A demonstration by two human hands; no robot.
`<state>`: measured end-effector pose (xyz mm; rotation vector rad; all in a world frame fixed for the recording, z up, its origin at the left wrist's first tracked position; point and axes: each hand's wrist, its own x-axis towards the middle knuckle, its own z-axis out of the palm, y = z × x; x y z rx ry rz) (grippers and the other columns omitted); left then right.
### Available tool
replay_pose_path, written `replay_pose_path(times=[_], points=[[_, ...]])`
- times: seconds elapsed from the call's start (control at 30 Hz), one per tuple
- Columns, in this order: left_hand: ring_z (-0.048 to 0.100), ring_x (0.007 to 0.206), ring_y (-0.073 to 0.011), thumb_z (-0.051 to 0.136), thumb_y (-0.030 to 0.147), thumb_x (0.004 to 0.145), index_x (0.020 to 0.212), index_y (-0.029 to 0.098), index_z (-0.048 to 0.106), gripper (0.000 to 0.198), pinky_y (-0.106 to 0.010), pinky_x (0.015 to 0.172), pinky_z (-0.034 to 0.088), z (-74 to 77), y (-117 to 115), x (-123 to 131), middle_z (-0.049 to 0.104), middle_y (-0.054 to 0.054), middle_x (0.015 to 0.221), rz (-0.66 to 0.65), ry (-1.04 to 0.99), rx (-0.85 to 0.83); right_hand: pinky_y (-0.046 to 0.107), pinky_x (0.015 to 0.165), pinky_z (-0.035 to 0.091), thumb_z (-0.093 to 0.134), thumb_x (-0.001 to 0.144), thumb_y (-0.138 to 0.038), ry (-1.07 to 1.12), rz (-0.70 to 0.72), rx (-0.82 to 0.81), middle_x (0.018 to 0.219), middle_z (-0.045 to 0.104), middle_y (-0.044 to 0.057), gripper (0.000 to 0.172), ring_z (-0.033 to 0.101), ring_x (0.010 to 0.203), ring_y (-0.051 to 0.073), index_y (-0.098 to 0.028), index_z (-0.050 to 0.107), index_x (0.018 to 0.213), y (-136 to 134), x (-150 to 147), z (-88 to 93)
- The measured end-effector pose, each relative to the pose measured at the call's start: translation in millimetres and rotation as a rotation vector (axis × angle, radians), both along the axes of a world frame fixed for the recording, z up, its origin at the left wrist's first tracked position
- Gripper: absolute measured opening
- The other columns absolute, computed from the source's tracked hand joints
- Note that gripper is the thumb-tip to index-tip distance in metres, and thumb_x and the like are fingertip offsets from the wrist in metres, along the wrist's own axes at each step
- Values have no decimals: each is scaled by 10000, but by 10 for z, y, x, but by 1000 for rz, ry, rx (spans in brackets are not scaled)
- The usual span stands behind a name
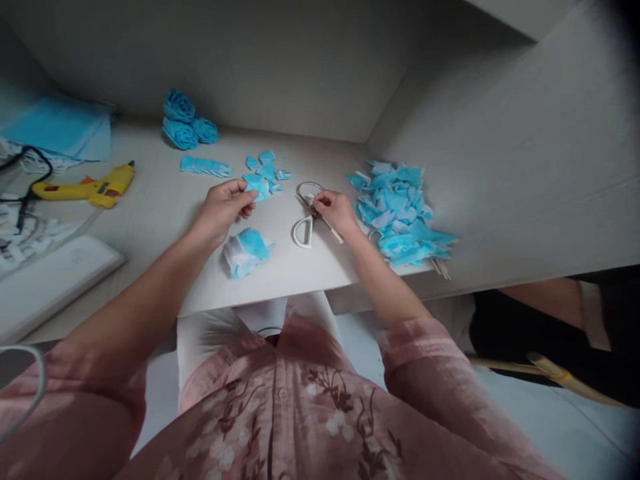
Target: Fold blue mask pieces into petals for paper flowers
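Note:
My left hand pinches a small blue fabric piece between thumb and fingers, beside several loose blue scraps. My right hand has its fingertips closed just above a pair of scissors with white handles. Something small and pale shows at those fingertips, too small to name. Under that hand a thin pale stick-like end points toward me. A crumpled blue and white bundle lies nearer the table edge, between my forearms.
Three blue rolled fabric flowers stand at the back, behind a pleated blue strip. Leftward are a yellow glue gun, blue sheets and a white box. A blue scrap heap borders the right wall panel.

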<state>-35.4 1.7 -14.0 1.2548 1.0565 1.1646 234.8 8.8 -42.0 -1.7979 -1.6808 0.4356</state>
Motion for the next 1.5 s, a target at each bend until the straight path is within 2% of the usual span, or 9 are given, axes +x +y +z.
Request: replay_pose_path(times=[0.23,0.33,0.43,0.53,0.63,0.87,1.3,1.4,1.5], points=[[518,505,-78,735,231,750,753,174,612,135,-197,508,387,8,-42,41,613,18,602,-41,14,-54,259,680,491,571,897,-296,271,-29,85,757,694,10,168,621,684,143,-176,688,885,-54,1,-92],[507,500,-74,754,231,731,720,171,606,160,-200,519,397,51,-75,57,597,24,587,-79,13,-60,272,683,518,575,933,-376,340,12,234,842,701,21,215,636,734,150,-190,680,953,-195,-109,-22],[508,508,-74,763,236,714,699,170,612,165,-197,519,398,75,-100,65,600,21,595,-124,20,-51,309,762,542,559,984,-465,198,170,471,969,728,51,284,667,885,182,-231,719,993,-387,-306,122],[501,500,-73,763,233,704,687,172,611,165,-196,508,392,81,-114,71,589,24,586,-145,12,-58,378,840,538,509,1029,-426,15,327,637,951,735,64,290,672,923,211,-256,742,998,-501,-497,252],[494,494,-69,757,213,697,678,170,607,157,-193,506,388,93,-124,76,579,26,569,-156,7,-75,410,861,518,495,1043,-375,-110,396,730,921,729,68,284,668,918,222,-264,751,991,-489,-607,292],[488,486,-76,767,203,695,668,179,589,182,-195,496,377,118,-127,67,543,39,528,-181,28,-70,421,844,494,453,1056,-360,-240,420,699,939,711,89,337,638,944,239,-263,772,1011,-395,-671,236],[497,501,-69,718,150,721,651,160,623,118,-195,518,392,98,-119,60,558,29,556,-199,-74,-117,377,759,459,457,1064,-303,-379,430,746,884,737,76,355,614,884,217,-247,754,879,-418,-728,211],[497,494,-66,717,155,725,635,157,619,132,-193,512,388,94,-116,52,571,19,554,-213,-92,-152,376,757,458,456,1061,-294,-387,441,691,904,738,79,348,615,909,221,-248,764,905,-424,-733,222],[489,478,-66,714,161,726,627,157,607,146,-194,498,378,95,-100,41,567,17,547,-192,-107,-178,381,774,477,488,1036,-317,-420,524,629,994,744,83,299,610,966,236,-251,780,1055,-444,-705,282]])
